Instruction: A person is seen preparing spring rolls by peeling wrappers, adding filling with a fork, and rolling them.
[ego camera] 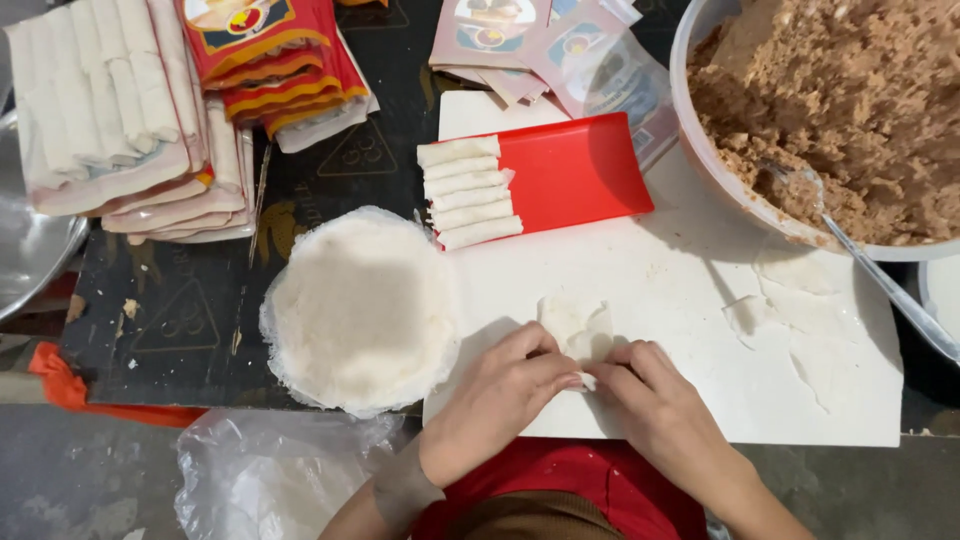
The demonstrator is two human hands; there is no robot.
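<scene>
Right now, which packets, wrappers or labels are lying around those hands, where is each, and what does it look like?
Filled packs: top left, stacked flat bags of pale rolls, clear plastic.
Red labelled packets: top centre-left, piled, red with yellow bands.
Empty printed bags: top centre, flat, clear with pinkish-grey panels and round pictures.
Red tray: above the hands, rectangular, holding white rolls.
Clear plastic bag: bottom left, crumpled.

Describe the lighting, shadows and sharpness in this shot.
Head view: even overhead light; the left hand and right hand cast soft shadows on the white board; faint sheen on the red tray; the bowl of filling and spoon look slightly soft at the edge.
</scene>
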